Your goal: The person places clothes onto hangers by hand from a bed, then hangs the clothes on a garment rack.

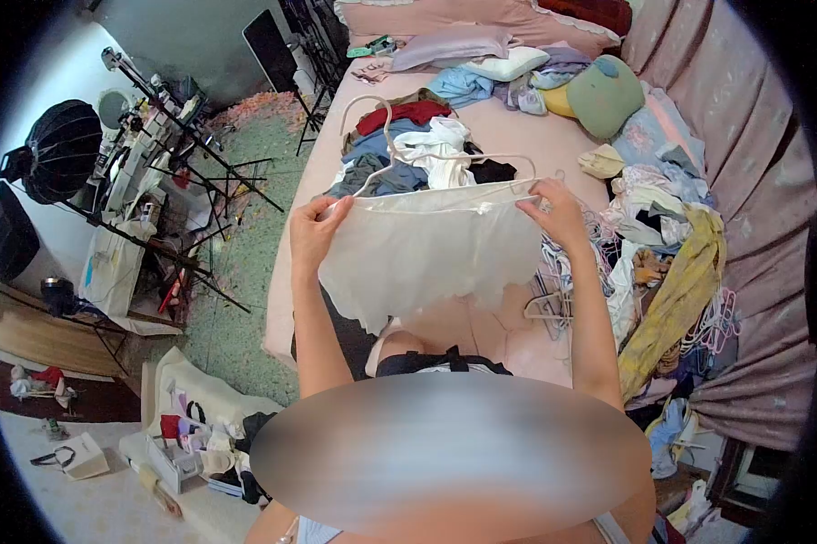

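A white, skirt-like garment [435,245] hangs spread out above the bed, its lower edge uneven. My left hand [320,231] pinches its upper left corner, thumb and fingers together. At the upper right corner, my right hand [555,213] grips the edge the same way. A pale hanger [392,136] with a large hook stands up behind the garment's top edge, and its lower part is partly hidden by the cloth. Just beyond lies a pile of folded or heaped clothes [434,150], white, red, blue and grey.
The pink bed [322,172] holds pillows and a green cushion [606,98] at the far end. Right of me are heaped clothes, a yellow cloth [685,290] and loose hangers [553,308]. Tripods and a black softbox [64,152] stand left. A pink curtain [744,181] hangs right.
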The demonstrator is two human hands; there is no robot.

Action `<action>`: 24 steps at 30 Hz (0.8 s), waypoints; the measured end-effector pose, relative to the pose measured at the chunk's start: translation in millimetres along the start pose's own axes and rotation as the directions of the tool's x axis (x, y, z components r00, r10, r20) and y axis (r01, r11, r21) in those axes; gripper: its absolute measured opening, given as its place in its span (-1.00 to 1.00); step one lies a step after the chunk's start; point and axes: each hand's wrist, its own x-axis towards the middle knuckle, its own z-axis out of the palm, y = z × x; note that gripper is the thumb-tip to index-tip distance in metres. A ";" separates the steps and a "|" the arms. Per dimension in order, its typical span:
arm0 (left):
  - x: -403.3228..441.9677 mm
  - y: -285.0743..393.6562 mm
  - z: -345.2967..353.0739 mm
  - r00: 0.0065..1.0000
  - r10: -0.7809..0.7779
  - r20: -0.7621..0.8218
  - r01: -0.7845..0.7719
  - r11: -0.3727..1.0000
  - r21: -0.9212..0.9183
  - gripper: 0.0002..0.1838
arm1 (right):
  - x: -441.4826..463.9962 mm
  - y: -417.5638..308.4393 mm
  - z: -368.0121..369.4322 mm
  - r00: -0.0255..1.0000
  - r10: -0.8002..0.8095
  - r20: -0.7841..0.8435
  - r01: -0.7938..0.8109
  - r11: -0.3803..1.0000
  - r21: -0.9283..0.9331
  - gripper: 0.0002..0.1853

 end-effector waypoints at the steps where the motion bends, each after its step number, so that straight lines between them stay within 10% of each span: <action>1: -1.1 3.5 -0.6 1.000 -0.015 0.009 0.014 0.999 0.040 -0.73 | 2.0 -0.2 -1.8 1.000 -0.013 -0.029 0.013 1.000 0.011 -0.66; 8: -6.0 30.0 6.6 0.999 -0.006 0.039 -0.003 0.976 0.216 -0.76 | 18.6 -17.9 -21.3 0.998 0.036 -0.046 -0.018 0.933 0.359 -0.72; 10: 0.1 17.0 8.8 0.998 0.020 0.059 -0.026 0.995 0.094 -0.74 | 23.5 -48.2 -26.2 0.983 0.183 0.025 -0.097 0.398 0.912 -0.76; 11: 3.2 9.2 9.5 0.996 0.051 0.077 -0.049 0.998 -0.036 -0.71 | 28.5 -50.3 -26.6 0.983 0.181 0.027 -0.098 0.396 0.913 -0.76; 12: 3.8 9.7 9.3 0.996 0.046 0.076 -0.044 0.998 -0.033 -0.71 | 34.2 -50.8 -26.6 0.977 0.042 -0.207 0.093 0.795 0.599 -0.78; 14: 5.0 10.7 10.1 0.989 0.085 0.124 -0.072 0.991 -0.110 -0.70 | 33.3 -45.2 -21.9 0.922 -0.191 -0.338 0.239 0.965 0.105 -0.79; 16: 4.7 13.2 9.8 0.993 0.063 0.101 -0.051 0.991 -0.122 -0.72 | 27.7 -32.8 -12.5 0.997 -0.026 0.066 0.008 0.965 0.262 -0.87; 24: 5.2 1.7 9.5 0.958 0.004 -0.286 -0.103 0.938 -0.332 -0.76 | 33.8 -33.1 -21.2 0.978 0.139 -0.158 -0.080 0.940 0.331 -0.85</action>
